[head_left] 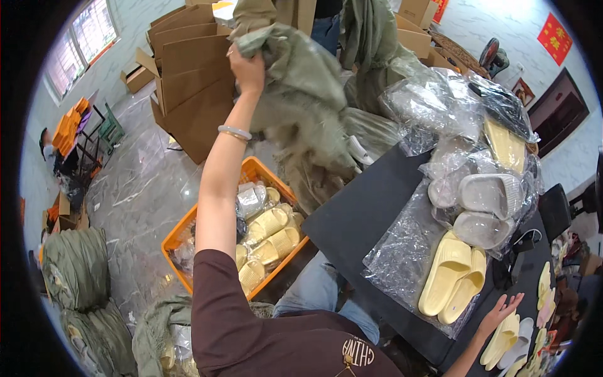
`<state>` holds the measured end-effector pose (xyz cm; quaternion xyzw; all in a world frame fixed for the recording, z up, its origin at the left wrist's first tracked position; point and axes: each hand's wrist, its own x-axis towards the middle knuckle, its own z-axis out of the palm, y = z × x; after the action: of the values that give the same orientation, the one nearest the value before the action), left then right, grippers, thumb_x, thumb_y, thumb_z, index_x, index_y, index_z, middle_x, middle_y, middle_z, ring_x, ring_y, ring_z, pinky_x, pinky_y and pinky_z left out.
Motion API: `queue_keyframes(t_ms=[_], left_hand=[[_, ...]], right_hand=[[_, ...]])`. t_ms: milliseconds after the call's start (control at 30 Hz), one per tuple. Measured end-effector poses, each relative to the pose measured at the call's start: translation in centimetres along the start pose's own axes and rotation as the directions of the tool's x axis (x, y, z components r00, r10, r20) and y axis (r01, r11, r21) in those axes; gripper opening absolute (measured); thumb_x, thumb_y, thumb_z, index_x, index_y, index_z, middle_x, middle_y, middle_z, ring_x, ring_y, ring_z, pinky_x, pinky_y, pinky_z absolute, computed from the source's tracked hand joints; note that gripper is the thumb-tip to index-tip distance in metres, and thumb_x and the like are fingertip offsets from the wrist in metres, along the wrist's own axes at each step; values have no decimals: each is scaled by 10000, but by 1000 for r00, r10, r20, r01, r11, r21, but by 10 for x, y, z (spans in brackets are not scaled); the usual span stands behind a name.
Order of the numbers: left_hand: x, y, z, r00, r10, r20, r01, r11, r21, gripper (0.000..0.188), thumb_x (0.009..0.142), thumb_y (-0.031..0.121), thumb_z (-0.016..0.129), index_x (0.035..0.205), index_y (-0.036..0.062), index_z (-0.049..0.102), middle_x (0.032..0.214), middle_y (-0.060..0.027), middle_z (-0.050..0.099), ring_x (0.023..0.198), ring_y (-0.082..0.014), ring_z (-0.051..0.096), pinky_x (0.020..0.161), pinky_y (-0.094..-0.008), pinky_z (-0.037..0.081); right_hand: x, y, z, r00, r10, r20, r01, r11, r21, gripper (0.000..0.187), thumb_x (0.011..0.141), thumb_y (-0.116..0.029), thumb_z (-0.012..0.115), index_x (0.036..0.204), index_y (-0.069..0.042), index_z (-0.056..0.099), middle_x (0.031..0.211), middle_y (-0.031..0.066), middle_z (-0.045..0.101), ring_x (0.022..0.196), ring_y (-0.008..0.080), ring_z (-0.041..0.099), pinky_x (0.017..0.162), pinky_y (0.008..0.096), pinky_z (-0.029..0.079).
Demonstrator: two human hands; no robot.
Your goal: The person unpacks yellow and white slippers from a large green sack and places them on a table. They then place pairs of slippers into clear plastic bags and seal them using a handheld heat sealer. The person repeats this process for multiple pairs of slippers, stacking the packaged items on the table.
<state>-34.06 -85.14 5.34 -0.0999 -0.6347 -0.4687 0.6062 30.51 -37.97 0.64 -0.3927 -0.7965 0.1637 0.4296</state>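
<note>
My left arm, a bracelet on its wrist, reaches far forward. My left hand (248, 68) is closed on the gathered edge of a grey-green woven sack (301, 81), which hangs in loose, partly blurred folds. Over the black table's right part, my right hand (502, 312) is open, palm up and fingers apart, with nothing in it. Beside it are yellow slippers (500, 342) and a grey slipper (520, 339). A larger pair of yellow slippers (453, 276) lies on clear plastic, near grey slippers (488, 196) in bags.
Below my left arm stands an orange crate (178, 259) of bagged slippers. The black table (352, 213) lies to the right. Cardboard boxes (195, 88) stand far left; stuffed green sacks (76, 267) are at the left. Behind the sack, a person's jeans (326, 34) show.
</note>
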Motion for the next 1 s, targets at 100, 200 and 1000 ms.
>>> queue_keyframes(t_ms=[100, 200, 1000], left_hand=[[2, 23, -3, 971, 104, 215, -73, 987, -146, 393, 736, 96, 722, 1069, -16, 547, 972, -176, 557, 947, -355, 542, 828, -398, 433], [-27, 23, -1, 793, 0, 609, 284, 885, -369, 630, 754, 220, 778, 1251, 4, 457, 1159, -139, 530, 900, -206, 599, 763, -321, 481], [-409, -35, 74, 114, -887, 447, 452, 447, 772, 980, 659, 351, 801, 1397, 14, 251, 1367, -302, 348, 1308, -413, 314, 1045, -454, 324]], right_hand=[[-1, -2, 7, 999, -27, 39, 28, 999, -21, 559, 983, -247, 453, 1457, -59, 224, 1490, 136, 272, 1327, 288, 331, 1077, 410, 249], [-7, -3, 15, 994, -52, 93, 58, 996, -64, 557, 973, -242, 473, 1449, -61, 248, 1483, 134, 288, 1326, 286, 335, 1074, 420, 249], [-68, 2, 6, 990, 138, 24, -124, 944, -307, 536, 944, -150, 490, 1430, -41, 290, 1458, 138, 331, 1312, 304, 352, 1045, 425, 289]])
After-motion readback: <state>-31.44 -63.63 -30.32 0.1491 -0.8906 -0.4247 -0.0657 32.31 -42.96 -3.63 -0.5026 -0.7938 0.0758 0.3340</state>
